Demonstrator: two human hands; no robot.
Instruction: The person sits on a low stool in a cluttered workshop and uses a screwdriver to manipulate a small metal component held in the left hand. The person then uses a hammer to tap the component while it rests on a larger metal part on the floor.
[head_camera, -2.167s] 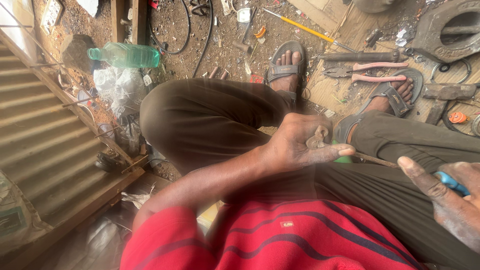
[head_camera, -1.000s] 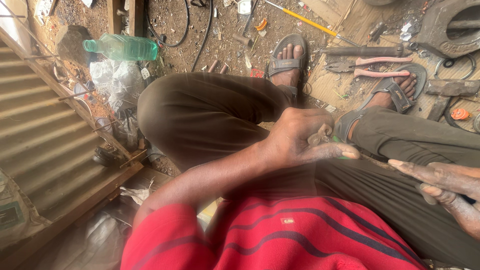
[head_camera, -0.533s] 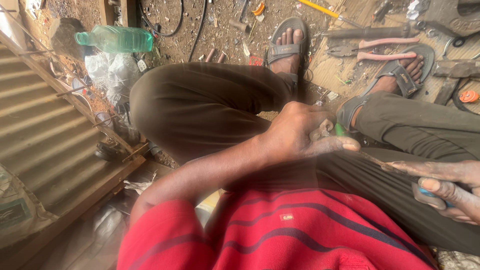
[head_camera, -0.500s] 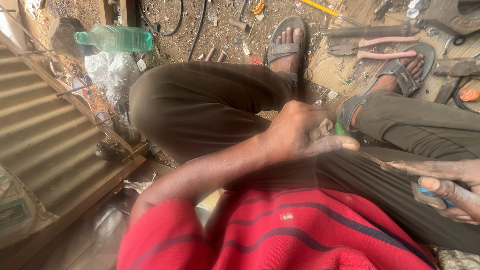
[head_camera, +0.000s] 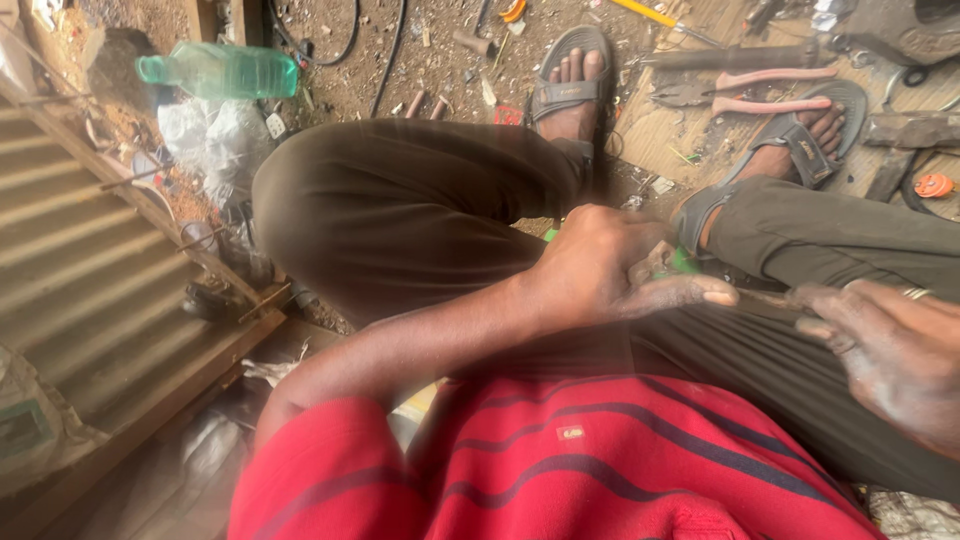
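I sit with my knees up, in olive trousers (head_camera: 400, 210), a red striped shirt (head_camera: 600, 470) and sandals (head_camera: 570, 80). My left hand (head_camera: 600, 270) rests on my lap, closed around a small green-handled tool (head_camera: 683, 262) that is mostly hidden by the fingers. A thin metal rod (head_camera: 765, 295) runs from it to the right. My right hand (head_camera: 890, 350), with a ring on one finger, comes in from the right, and its curled fingertips pinch the rod's far end.
A green plastic bottle (head_camera: 220, 72) and crumpled plastic bags (head_camera: 215, 140) lie on the dirt at upper left, beside a corrugated metal sheet (head_camera: 80, 270). Pink-handled pliers (head_camera: 770, 90), other metal tools, a cable (head_camera: 385, 50) and an orange cap (head_camera: 935, 185) lie around my feet.
My right hand has risen and moved left toward my left hand, and its fingertips now meet the rod. The blue thing it held is out of sight. The view has shifted slightly.
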